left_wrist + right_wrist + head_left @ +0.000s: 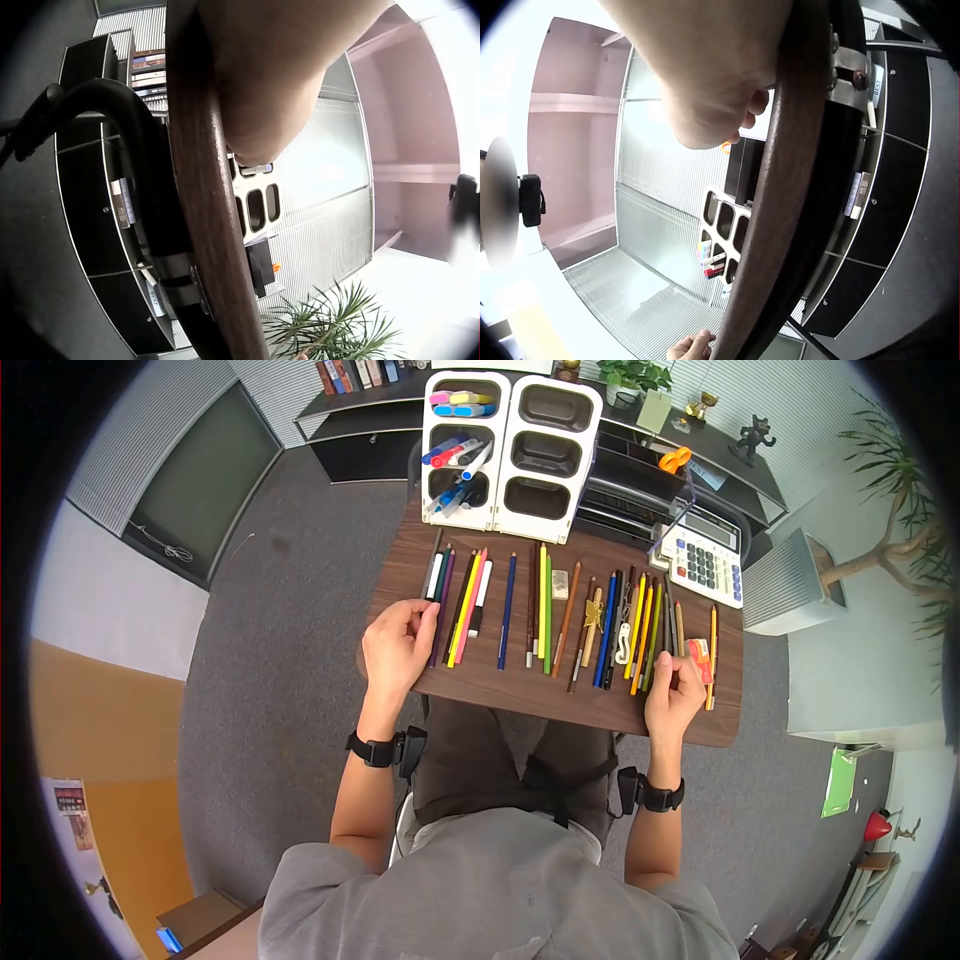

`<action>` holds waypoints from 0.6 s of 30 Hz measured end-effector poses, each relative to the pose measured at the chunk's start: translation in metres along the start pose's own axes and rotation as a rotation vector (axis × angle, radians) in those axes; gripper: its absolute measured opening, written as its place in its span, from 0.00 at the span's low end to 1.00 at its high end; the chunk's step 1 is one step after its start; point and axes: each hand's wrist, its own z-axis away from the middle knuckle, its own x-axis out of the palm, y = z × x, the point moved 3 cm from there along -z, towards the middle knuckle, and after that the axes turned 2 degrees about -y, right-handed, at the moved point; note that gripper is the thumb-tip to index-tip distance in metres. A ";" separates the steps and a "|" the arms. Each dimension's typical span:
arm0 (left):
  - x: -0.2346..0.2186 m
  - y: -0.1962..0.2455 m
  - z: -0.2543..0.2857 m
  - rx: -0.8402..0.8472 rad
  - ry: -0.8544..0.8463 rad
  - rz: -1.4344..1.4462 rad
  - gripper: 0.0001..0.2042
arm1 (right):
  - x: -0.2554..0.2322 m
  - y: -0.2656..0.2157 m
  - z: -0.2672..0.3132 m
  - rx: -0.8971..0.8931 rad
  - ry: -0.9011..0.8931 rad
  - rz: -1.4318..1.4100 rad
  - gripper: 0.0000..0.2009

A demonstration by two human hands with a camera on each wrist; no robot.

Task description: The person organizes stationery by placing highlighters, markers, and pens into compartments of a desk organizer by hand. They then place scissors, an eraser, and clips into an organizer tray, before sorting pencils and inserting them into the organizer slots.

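In the head view my left hand (396, 646) rests at the table's left front edge, fingers loosely bent, its fingertips beside a white-and-black marker (434, 576) and a purple pencil (444, 595). My right hand (675, 698) lies at the front right with bent fingers, close to dark pencils (668, 620) and a red-and-white eraser (700, 658). Neither hand visibly grips anything. Between them, pencils lie roughly upright in the view, among them a blue pencil (507, 610), with a gold clip (594, 612) and a white clip (623, 644). Both wrist views hide the fingertips' contact.
A white organizer (508, 460) at the table's back holds markers in its left column; its right compartments look empty. The calculator (705, 565) stands back right, near orange scissors (675, 460) in a dark holder. A grey eraser (560, 584) lies mid-table. The wooden table edge (217, 225) crosses the left wrist view.
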 end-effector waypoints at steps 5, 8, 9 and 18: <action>0.000 0.000 -0.001 -0.013 -0.006 0.034 0.05 | 0.001 -0.003 -0.001 -0.002 -0.016 0.013 0.11; 0.000 0.000 -0.002 0.007 0.008 0.033 0.06 | 0.001 -0.006 -0.002 0.011 -0.033 0.013 0.11; -0.001 0.000 -0.002 -0.019 0.002 0.035 0.06 | 0.001 -0.003 -0.002 0.003 -0.035 0.012 0.11; -0.001 -0.024 -0.002 -0.216 0.087 0.269 0.08 | 0.001 0.000 -0.002 0.056 -0.058 0.036 0.12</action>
